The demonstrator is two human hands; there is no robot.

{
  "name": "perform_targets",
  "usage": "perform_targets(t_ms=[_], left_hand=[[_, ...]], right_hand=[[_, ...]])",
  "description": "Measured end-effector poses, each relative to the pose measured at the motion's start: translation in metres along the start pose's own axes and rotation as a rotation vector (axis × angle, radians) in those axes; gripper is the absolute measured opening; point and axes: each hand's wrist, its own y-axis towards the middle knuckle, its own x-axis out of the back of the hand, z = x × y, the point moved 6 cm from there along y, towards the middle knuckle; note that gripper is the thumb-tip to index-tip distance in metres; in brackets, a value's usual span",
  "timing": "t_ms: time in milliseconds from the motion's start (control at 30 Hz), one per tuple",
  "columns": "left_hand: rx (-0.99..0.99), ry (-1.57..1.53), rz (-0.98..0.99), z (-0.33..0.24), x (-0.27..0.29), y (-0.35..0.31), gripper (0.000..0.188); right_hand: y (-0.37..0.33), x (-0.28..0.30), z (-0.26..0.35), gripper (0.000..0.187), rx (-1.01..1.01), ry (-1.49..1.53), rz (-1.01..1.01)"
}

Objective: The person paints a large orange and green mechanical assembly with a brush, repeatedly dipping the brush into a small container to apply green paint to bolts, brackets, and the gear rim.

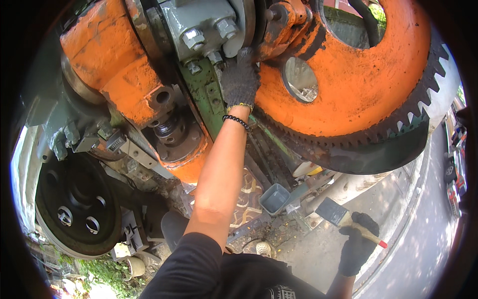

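My left hand point(240, 82), in a dark knitted glove, reaches up to the machine between the grey bolted block point(196, 22) and the orange gear wheel point(348, 84). One finger points upward against the metal; the others merge into the dark parts, so their grip is unclear. Off to the lower right, my right hand point(357, 246), gloved the same way, is closed around a paintbrush point(332, 212). The brush has a wide dark head and a pale wooden handle with a red tip. Its bristles point to the upper left, apart from the machine.
An orange housing point(114, 60) and a dark flywheel point(77, 202) fill the left side. Dark teeth line the gear's lower rim. Beneath it stands a small grey-blue tub point(274, 199), near a patterned sheet point(249, 197). Parked vehicles point(453, 174) show at the far right.
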Motion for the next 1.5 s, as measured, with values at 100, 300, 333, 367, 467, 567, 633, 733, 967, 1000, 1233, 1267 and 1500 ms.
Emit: perform_targets(t_ms=[100, 300, 333, 367, 467, 567, 633, 733, 967, 1000, 1233, 1267, 1500], left_hand=[[0.175, -0.212, 0.036, 0.009, -0.007, 0.0, 0.028], [0.18, -0.141, -0.096, 0.043, -0.014, -0.006, 0.047], [0.151, -0.127, -0.108, 0.046, -0.015, -0.004, 0.054], [0.298, -0.343, -0.052, 0.057, -0.024, -0.005, 0.058], [0.61, -0.809, -0.008, 0.061, -0.036, -0.011, 0.064], [0.649, -0.955, -0.001, 0.062, -0.031, -0.017, 0.063], [0.643, -0.955, 0.032, 0.061, -0.021, -0.02, 0.061], [0.635, -0.928, 0.117, 0.066, -0.012, -0.024, 0.055], [0.407, -1.183, 0.189, 0.052, -0.025, -0.045, 0.034], [0.411, -1.223, 0.194, 0.042, -0.024, -0.044, 0.033], [0.384, -1.212, 0.159, 0.034, -0.018, -0.017, 0.025], [0.372, -1.209, 0.158, 0.037, -0.018, -0.015, 0.025], [0.287, -1.14, 0.286, -0.002, 0.028, -0.04, 0.022]], right_hand=[[0.0, 0.003, 0.0, 0.053, -0.039, 0.025, -0.001], [0.002, 0.017, -0.001, 0.04, -0.15, 0.038, -0.129], [0.003, 0.019, -0.003, 0.04, -0.149, 0.045, -0.135], [0.003, 0.021, -0.006, 0.04, -0.149, 0.054, -0.14], [0.004, 0.023, -0.006, 0.041, -0.116, 0.075, -0.18], [0.004, 0.021, -0.005, 0.041, -0.085, 0.04, -0.156], [0.003, 0.014, 0.0, 0.04, -0.118, 0.064, -0.148], [0.001, -0.006, 0.009, 0.038, -0.206, 0.153, -0.148], [0.0, -0.02, 0.015, 0.035, -0.062, 0.025, 0.016], [-0.002, -0.019, 0.016, 0.037, -0.055, 0.055, 0.028], [-0.015, 0.0, -0.005, 0.058, 0.05, -0.012, 0.015], [-0.018, 0.002, -0.01, 0.057, 0.04, -0.006, 0.011], [-0.024, -0.007, 0.004, 0.039, -0.162, 0.152, 0.081]])
